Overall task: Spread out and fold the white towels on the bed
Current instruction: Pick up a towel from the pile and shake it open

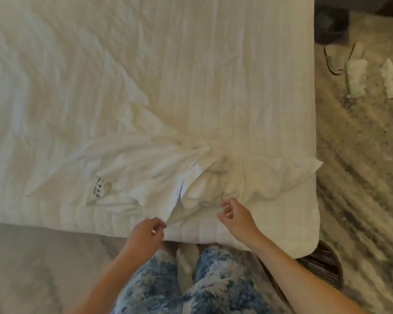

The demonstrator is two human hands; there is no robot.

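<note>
A heap of crumpled white terry towels [197,177] lies on the white quilted bed cover [145,64], close to the bed's near edge and towards its right-hand corner. One towel of the heap spreads out to the left and bears small black lettering [98,189]. Beyond the heap and to its left the cover runs wide and wrinkled. At the heap's near corner the left hand [148,232] pinches the cloth's tip between curled fingertips. The right hand [234,215] hovers at the heap's near rim, fingers loosely curled and holding nothing. Right of the heap the bed's edge drops to mottled beige carpet [361,155].
</note>
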